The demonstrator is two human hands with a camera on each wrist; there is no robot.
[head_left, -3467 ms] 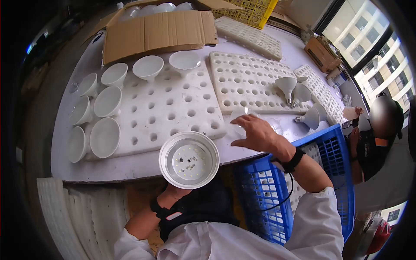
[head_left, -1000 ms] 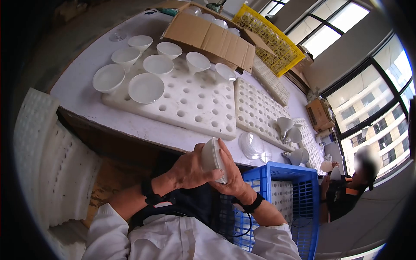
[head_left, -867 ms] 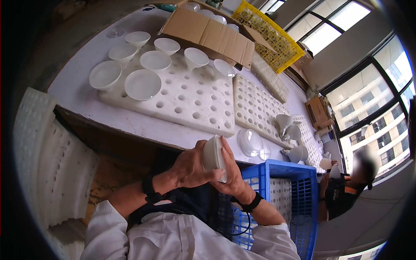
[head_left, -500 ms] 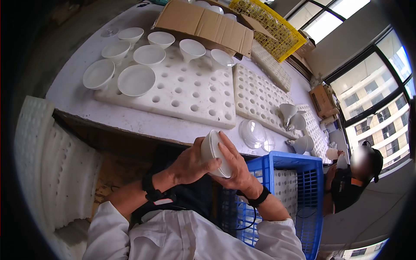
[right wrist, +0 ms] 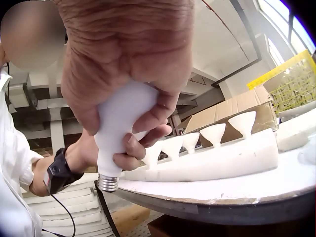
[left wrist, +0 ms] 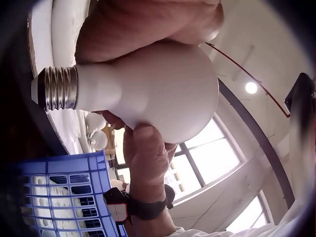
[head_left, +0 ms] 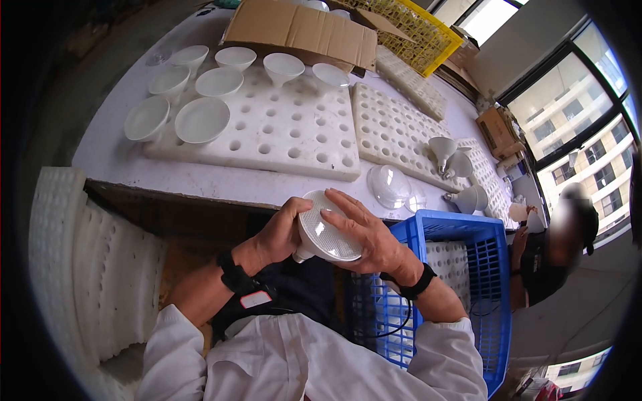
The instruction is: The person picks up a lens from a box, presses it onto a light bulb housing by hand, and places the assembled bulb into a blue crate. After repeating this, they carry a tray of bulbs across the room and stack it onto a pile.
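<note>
Just over the lap, the bulb (head_left: 329, 230) is between both hands: left hand (head_left: 277, 235) clamped on its side, right hand (head_left: 378, 244) gripping it too, a couple of fingers spread over the face. Blue crate's (head_left: 498, 301) got holey white foam (head_left: 448, 266) inside; cardboard box (head_left: 297, 32) has rounded covers (head_left: 315, 5).

Looks like white reflector bulb (head_left: 329, 239): smooth opaque body, flaring from narrow neck to broad round rim. Closed by glossy, finely patterned lens (head_left: 324, 230); ends in silver threaded screw base (left wrist: 61, 89). Held off counter (head_left: 110, 157), just in front of near edge, between left fingers (head_left: 292, 208) and right fingers (head_left: 342, 226). Tilted, lens facing up, base pointing down, toward left hand's side.
</note>
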